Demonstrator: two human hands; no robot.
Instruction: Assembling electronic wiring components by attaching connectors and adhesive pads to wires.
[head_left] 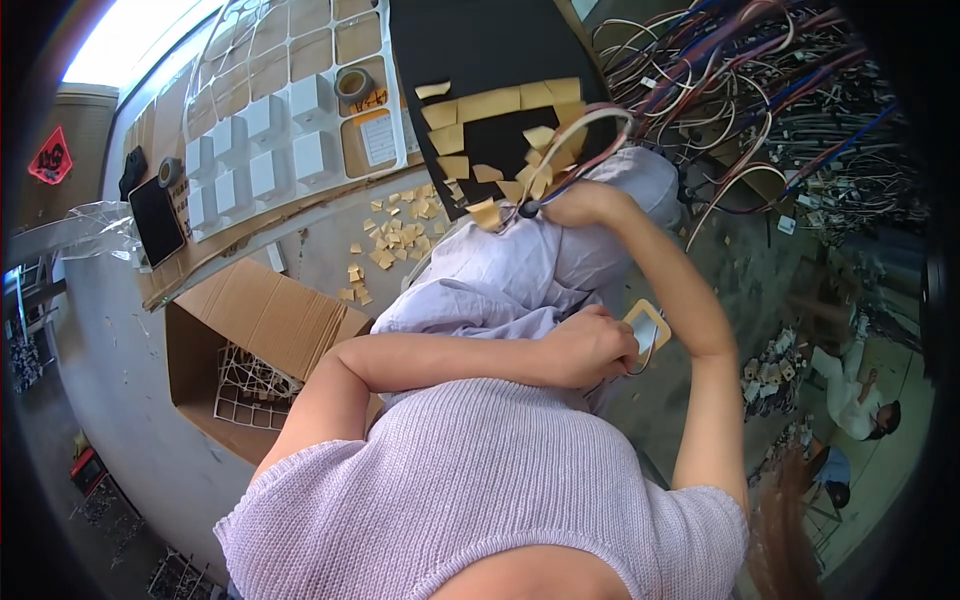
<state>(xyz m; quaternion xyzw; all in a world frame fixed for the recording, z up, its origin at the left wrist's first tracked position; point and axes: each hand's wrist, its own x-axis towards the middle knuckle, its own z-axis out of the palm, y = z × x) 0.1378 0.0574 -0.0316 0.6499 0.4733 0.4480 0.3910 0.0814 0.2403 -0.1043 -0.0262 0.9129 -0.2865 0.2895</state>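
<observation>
My left hand (590, 348) is closed in front of my waist, on a small rounded-square piece (661, 322) with a tan rim and a pale middle. A thin wire curves beside that piece. Farther out, over my lap, my right hand (572, 206) closes on a bundle of wires (603, 113), pink, white and dark, that loops up past it. A black part (529, 209) on the bundle sits at its fingertips. Tan tape pieces (484, 213) lie just left of it, on the edge of a black board (484, 150). My right fingers are partly hidden.
Wire harnesses (740, 80) heap up at the far right. White boxes (310, 98) stand in a white grid tray, with a tape roll (353, 85) beside them. A phone (157, 221) and an open cardboard box (195, 350) are at left. Tan scraps (400, 238) litter the floor. Two people sit far right.
</observation>
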